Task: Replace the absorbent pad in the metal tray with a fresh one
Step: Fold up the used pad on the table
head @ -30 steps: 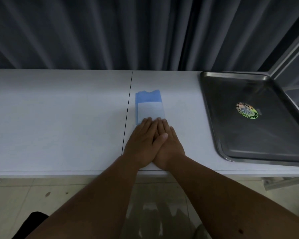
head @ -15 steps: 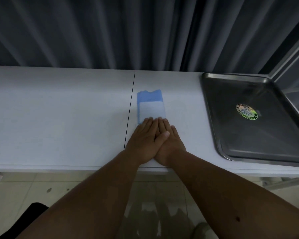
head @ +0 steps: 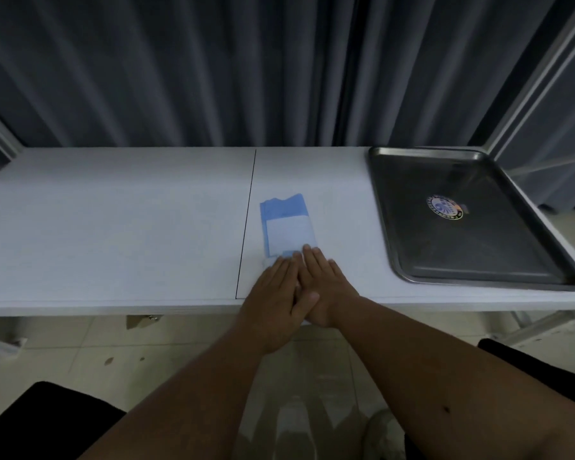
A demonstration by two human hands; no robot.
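Observation:
A folded absorbent pad (head: 287, 227), blue with a white panel, lies on the white table (head: 113, 227) just right of the table's seam. My left hand (head: 274, 293) and my right hand (head: 326, 283) lie flat, palms down, side by side at the table's near edge. The left thumb overlaps the right hand. The fingertips of both hands rest on the pad's near end, and neither hand grips it. The metal tray (head: 462, 257) sits at the right end of the table. It holds no pad, only a round sticker (head: 444, 207) on its floor.
A dark seam (head: 248, 220) runs front to back across the table, left of the pad. Grey curtains (head: 213, 68) hang right behind the table. Tiled floor shows below the near edge, with black shapes (head: 40, 423) at the lower corners.
Both hands have slid back toward the near table edge, uncovering more of the pad. The view has pulled back and shows more floor.

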